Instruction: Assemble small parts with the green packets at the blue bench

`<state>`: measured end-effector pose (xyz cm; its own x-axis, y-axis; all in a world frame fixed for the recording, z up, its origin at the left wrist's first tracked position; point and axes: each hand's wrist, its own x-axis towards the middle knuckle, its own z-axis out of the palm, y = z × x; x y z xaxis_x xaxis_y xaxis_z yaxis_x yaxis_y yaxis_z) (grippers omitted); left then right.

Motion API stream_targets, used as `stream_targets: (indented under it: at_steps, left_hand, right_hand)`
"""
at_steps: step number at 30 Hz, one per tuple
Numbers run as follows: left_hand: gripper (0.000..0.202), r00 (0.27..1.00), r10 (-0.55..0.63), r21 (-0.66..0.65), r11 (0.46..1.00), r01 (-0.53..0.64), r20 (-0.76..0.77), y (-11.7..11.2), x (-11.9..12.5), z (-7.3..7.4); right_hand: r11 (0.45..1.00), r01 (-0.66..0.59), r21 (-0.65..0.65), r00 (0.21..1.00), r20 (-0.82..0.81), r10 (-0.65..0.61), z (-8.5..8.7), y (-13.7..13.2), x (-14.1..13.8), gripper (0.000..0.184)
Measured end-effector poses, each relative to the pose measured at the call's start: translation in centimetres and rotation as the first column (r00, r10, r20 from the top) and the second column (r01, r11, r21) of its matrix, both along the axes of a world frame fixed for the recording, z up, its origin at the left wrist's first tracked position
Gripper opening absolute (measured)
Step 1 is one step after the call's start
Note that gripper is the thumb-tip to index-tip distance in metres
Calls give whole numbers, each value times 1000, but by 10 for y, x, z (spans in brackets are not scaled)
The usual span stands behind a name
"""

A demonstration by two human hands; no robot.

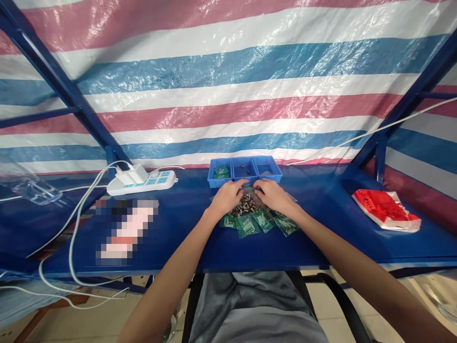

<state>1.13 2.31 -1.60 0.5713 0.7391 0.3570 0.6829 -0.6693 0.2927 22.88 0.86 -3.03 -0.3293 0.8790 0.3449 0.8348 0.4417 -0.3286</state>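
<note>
My left hand [228,195] and my right hand [274,194] face each other over a pile of small metal parts [246,205]. Both have curled fingers, with the fingertips close to the pile's far side; what they pinch there is too small to make out. A clear, greyish plastic patch shows between them. Several small clear bags with a green tint [247,226], holding pale slim pieces, lie fanned out on my side of the pile. Just behind my hands stands a blue three-compartment tray [220,183]. Green bags lie in its left compartment and a few small dark parts in the middle one.
On the left of the blue table [178,247] lies a white power strip [167,180] with plugs and loose cables. A blurred-out item is in front of it. A clear bottle [39,190] lies far left, a red and white packet [387,209] right. Striped sheeting hangs behind.
</note>
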Motion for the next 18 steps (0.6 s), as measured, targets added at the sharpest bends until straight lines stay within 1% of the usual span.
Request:
stream_targets:
  at_steps: [3,6,11,14,18]
  left_hand:
    - [43,1000,6,10,1000,-6,13,-1,3,-2]
    - [41,998,-30,34,999,28,55,-4,4,1]
    - [39,966,-89,78,994,72,242,-10,5,9]
    - [36,941,-99,105,992,68,324,-12,5,13]
    - [33,927,-113,117,990,75,358,-14,6,16]
  right_hand:
    - [1000,-17,3,999,-49,18,0,1,0,20]
    - [1000,-26,11,995,-92,27,1,2,0,26]
    - [997,-23,70,973,-226,39,4,1,-7,26]
    - [995,-15,97,935,-352,49,8,-5,-14,23]
    - [998,-11,57,848,-528,39,13,-13,-21,16]
